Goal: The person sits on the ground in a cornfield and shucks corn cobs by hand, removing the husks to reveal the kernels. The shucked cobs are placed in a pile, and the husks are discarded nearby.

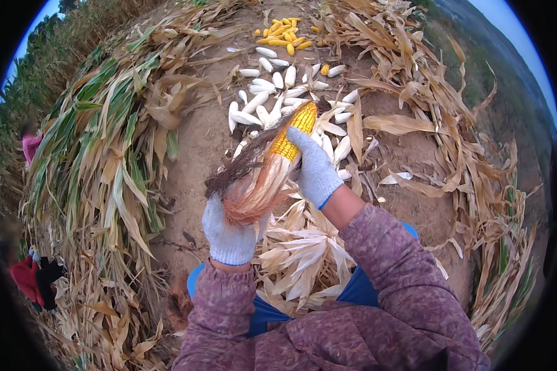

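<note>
Between my gloved hands is a yellow corn ear [293, 133], its upper half bare and its lower part wrapped in pale husk [278, 174]. My right hand [316, 167] grips the ear's right side, with the thumb pressed on the kernels. Around the base and the drooping husk, my left hand [232, 225] is closed; its fingers are partly hidden. Reddish-brown corn silk [253, 195] hangs along the ear's left side and over the left glove. Below, loose dry husks [313, 250] lie heaped between my blue-clad legs.
White-husked ears [260, 99] lie scattered on the bare soil [190, 130] ahead, with a pile of yellow ears [285, 35] beyond. Cut cornstalks [116, 139] bank up on the left, and dry stalks [445, 125] on the right. Two people [31, 143] [28, 278] are at the far left.
</note>
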A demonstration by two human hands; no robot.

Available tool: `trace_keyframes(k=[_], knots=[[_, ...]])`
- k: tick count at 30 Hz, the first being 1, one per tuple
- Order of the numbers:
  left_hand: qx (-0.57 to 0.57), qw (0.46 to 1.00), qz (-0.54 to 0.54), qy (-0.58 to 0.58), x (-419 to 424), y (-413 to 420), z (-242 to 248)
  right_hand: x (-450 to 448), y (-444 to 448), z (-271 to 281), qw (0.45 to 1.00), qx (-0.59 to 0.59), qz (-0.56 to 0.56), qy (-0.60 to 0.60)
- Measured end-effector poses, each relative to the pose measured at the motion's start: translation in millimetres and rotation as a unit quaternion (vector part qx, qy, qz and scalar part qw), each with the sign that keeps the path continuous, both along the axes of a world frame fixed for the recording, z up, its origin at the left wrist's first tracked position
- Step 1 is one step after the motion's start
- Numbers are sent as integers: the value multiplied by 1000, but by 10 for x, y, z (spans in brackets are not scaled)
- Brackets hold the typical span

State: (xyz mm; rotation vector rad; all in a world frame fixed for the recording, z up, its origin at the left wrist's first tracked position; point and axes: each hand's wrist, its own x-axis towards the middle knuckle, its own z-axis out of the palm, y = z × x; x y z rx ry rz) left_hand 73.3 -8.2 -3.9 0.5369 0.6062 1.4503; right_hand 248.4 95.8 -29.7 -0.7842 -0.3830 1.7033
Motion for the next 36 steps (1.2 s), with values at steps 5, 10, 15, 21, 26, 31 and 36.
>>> trace_keyframes(k=[5,10,15,21,26,31,36], knots=[[9,1000,6,7,-100,30,-129,16,66,-118,999,-25,-1,-42],[-35,980,146,131,-222,263,-28,253,27,48,982,-42,-61,-171],[-70,936,200,280,-320,220,135,409,25,1,932,48,-67,-353],[12,901,275,336,-652,287,76,600,3,-133,791,106,20,-602],[-48,908,283,305,-814,410,30,554,-217,-103,769,172,200,-582],[-56,962,144,223,-572,459,-152,396,-410,17,766,255,325,-493],[-16,994,76,76,-279,462,-252,327,-500,62,794,254,392,-388]])
